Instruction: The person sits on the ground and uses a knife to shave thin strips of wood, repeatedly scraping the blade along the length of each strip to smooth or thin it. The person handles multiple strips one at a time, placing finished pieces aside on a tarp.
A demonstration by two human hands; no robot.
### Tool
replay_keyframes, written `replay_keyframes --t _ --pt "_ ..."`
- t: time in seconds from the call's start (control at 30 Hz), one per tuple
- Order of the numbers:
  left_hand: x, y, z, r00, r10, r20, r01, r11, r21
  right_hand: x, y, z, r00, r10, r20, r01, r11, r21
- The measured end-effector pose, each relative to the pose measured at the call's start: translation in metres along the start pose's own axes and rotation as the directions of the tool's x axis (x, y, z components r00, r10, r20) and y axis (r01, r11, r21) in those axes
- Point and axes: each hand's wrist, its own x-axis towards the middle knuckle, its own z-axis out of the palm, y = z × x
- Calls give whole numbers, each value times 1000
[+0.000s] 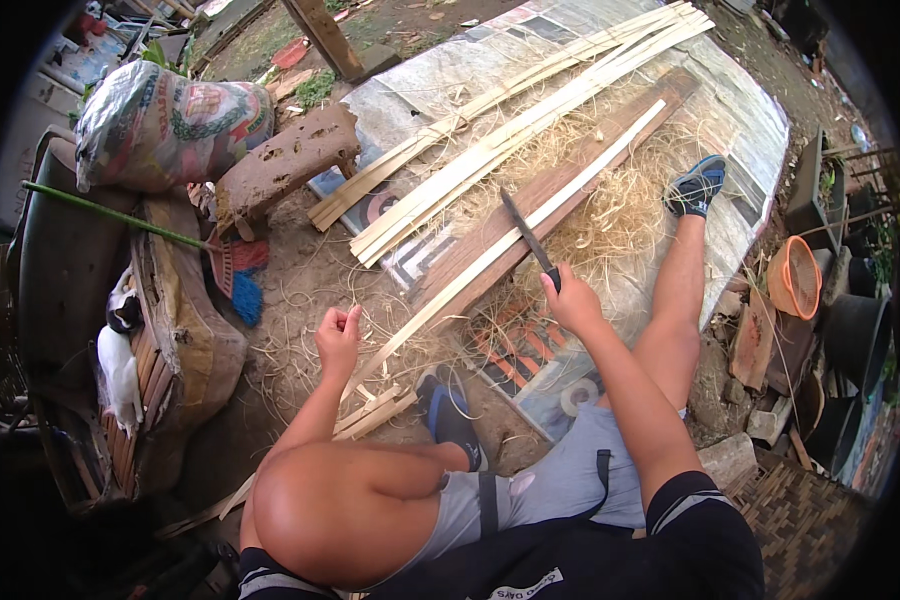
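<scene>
My right hand [574, 302] is closed round the black handle of a knife [526, 230]. Its dark blade lies across a long pale bamboo strip [490, 258], pointing up and left. Beneath the strip is a long brown wooden plank [470, 240], and the strip's near end runs past it toward my knees. My left hand [338, 342] is raised left of the strip, apart from it, with fingers curled together; whatever they may pinch is too small to make out. Curly thin shavings [610, 215] are heaped beside the plank.
Bundles of pale strips [530, 120] lie on a printed sheet [740, 120] beyond the plank. More strips [375, 412] lie by my shoe. At left are a stuffed sack [175, 125], a green-handled rake [120, 215] and a black-and-white cat [120, 360]. An orange pot [795, 278] stands right.
</scene>
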Motion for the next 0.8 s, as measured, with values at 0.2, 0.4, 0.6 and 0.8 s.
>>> replay_keyframes --t 0.2,0.4,0.6,0.8 --pt "-24 23 4 868 292 401 -382 909 164 2 4 -2 999 44 23 -44 999 -27" --pt "-35 5 6 813 426 397 -501 859 104 2 4 0 1000 26 14 -26 1000 6" --pt "-21 10 14 901 418 111 -433 878 203 1 2 -3 1000 8 8 -7 1000 -3" --pt "-1 8 -9 940 208 271 -257 953 162 2 2 -1 1000 13 20 -13 1000 15"
